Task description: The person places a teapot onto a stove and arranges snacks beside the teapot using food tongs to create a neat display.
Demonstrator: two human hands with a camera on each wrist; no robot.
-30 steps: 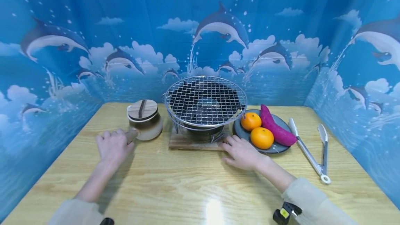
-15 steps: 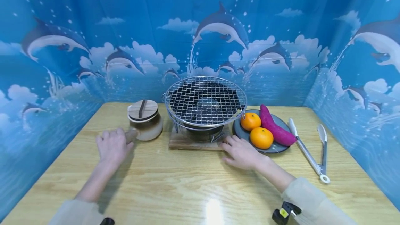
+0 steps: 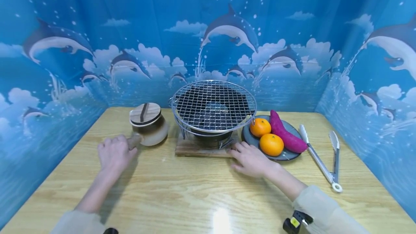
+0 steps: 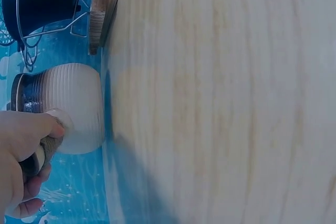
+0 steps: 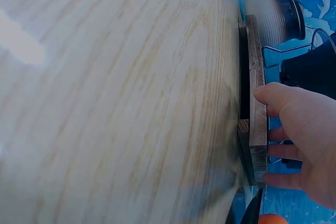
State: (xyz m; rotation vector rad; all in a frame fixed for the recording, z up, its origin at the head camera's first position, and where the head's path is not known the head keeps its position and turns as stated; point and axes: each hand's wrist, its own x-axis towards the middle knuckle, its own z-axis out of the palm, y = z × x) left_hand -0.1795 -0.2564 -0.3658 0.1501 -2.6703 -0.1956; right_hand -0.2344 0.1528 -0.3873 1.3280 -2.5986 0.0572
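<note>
A brown-and-cream ribbed teapot [image 3: 150,129] with a wooden lid [image 3: 145,113] stands at the table's left, leaning slightly left. My left hand [image 3: 113,154] grips its short side handle [image 3: 134,141], fingers wrapped round it. At the middle, a black grill stove [image 3: 211,136] under a round wire mesh [image 3: 212,105] sits on a wooden board [image 3: 195,150]. My right hand [image 3: 251,160] rests at the board's right front corner. In the right wrist view its thumb touches the front edge, while the other loosely extended fingers [image 5: 286,151] lie along the top.
Right of the stove is a dark plate [image 3: 287,156] with two oranges [image 3: 271,144] and a purple sweet potato [image 3: 286,134]. Spread metal tongs [image 3: 321,163] lie at the far right. A blue dolphin-print curtain [image 3: 156,10] surrounds the table [image 3: 188,198] at the back and sides.
The teapot has tipped a little to the left, its lid shifting left, and my left hand has moved slightly left with its handle. My right hand stays at the board.
</note>
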